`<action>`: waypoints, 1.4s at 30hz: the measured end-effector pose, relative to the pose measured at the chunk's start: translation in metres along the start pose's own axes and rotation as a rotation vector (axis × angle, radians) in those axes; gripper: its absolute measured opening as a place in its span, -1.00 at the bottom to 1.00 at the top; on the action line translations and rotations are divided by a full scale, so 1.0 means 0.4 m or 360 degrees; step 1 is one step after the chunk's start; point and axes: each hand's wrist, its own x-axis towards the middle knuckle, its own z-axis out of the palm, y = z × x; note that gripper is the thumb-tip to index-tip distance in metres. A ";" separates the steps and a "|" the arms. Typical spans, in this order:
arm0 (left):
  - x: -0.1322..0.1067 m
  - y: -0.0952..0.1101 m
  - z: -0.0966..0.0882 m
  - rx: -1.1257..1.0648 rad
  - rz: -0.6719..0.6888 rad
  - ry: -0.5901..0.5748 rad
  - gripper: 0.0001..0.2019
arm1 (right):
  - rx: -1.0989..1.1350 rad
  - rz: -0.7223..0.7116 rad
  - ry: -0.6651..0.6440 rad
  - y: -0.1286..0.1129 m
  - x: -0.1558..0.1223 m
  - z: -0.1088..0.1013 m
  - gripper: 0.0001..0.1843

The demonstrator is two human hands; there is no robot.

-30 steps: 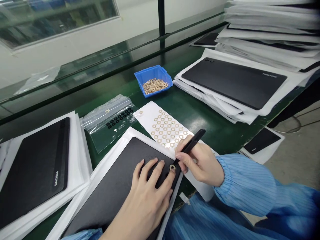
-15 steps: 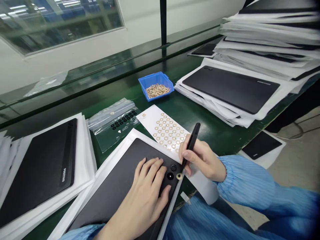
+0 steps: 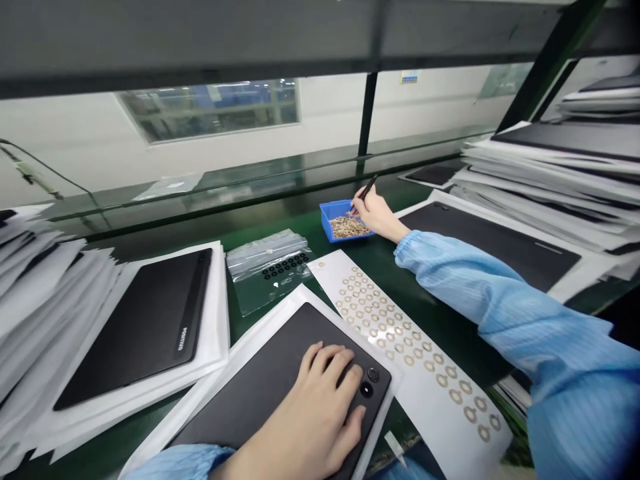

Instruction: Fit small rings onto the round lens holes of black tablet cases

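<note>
My left hand (image 3: 320,407) lies flat with fingers spread on a black tablet back cover (image 3: 280,363), its fingertips and thumb close to two round camera openings (image 3: 370,381) at the corner. White wrapping (image 3: 300,293) is under the cover. My right hand (image 3: 375,212) reaches out over a small blue bin (image 3: 327,223), closed around slim black tweezers (image 3: 369,185) tilted down into it. Many small tan rings (image 3: 349,228) fill the bin. I cannot make out whether the tweezer tips pinch one.
A white sheet (image 3: 425,413) carrying rows of tan rings lies right of the cover. Behind it is a clear zip bag (image 3: 245,257) with black rings. Another cover (image 3: 140,320) on wrapping lies left, and tall wrapped stacks (image 3: 530,187) stand right. A dark shelf (image 3: 200,40) spans overhead.
My right hand has moved with the tweezers from the cover's camera corner out to the blue bin. The ring at that corner is gone. My left hand stays; the view has tilted up.
</note>
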 end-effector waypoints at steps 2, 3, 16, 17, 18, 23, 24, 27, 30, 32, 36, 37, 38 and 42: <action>0.000 -0.001 -0.002 -0.0013 0.0004 -0.0005 -0.71 | -0.0035 -0.0005 -0.0078 0.025 0.023 0.019 -0.97; 0.000 -0.001 -0.003 -0.0011 0.0011 -0.0006 -0.71 | -0.0052 -0.0009 -0.0107 0.032 0.029 0.022 -0.97; 0.032 -0.127 -0.020 0.0270 -0.0315 0.0393 -0.69 | -0.0076 -0.0590 -0.0715 -0.116 -0.047 0.136 -0.92; 0.036 -0.157 -0.023 0.0317 -0.0419 0.0449 -0.68 | -0.0053 -0.0668 -0.0805 -0.133 -0.059 0.167 -0.93; 0.039 -0.185 -0.024 0.0363 -0.0520 0.0500 -0.66 | -0.0029 -0.0736 -0.0882 -0.147 -0.069 0.198 -0.94; 0.040 -0.261 -0.012 0.0512 -0.0819 0.0591 -0.64 | 0.0069 -0.0961 -0.1078 -0.179 -0.085 0.333 -0.83; 0.039 -0.265 -0.008 0.0528 -0.0832 0.0587 -0.64 | 0.0080 -0.0990 -0.1099 -0.178 -0.083 0.349 -0.81; 0.038 -0.270 0.003 0.0558 -0.0840 0.0573 -0.65 | 0.0102 -0.1045 -0.1133 -0.171 -0.080 0.374 -0.76; 0.038 -0.275 0.007 0.0565 -0.0829 0.0558 -0.64 | 0.0111 -0.1048 -0.1123 -0.166 -0.080 0.378 -0.70; 0.038 -0.279 0.008 0.0564 -0.0817 0.0544 -0.61 | 0.0102 -0.1028 -0.1111 -0.166 -0.082 0.377 -0.69; 0.038 -0.283 0.008 0.0574 -0.0806 0.0516 -0.58 | 0.0053 -0.0975 -0.1110 -0.173 -0.087 0.380 -0.69; 0.038 -0.283 0.008 0.0578 -0.0807 0.0512 -0.59 | 0.0035 -0.0964 -0.1112 -0.174 -0.088 0.382 -0.70; 0.038 -0.283 0.007 0.0582 -0.0810 0.0508 -0.59 | 0.0015 -0.0951 -0.1113 -0.175 -0.089 0.383 -0.70; 0.038 -0.282 0.006 0.0589 -0.0832 0.0511 -0.64 | -0.0053 -0.0901 -0.1119 -0.174 -0.090 0.394 -0.71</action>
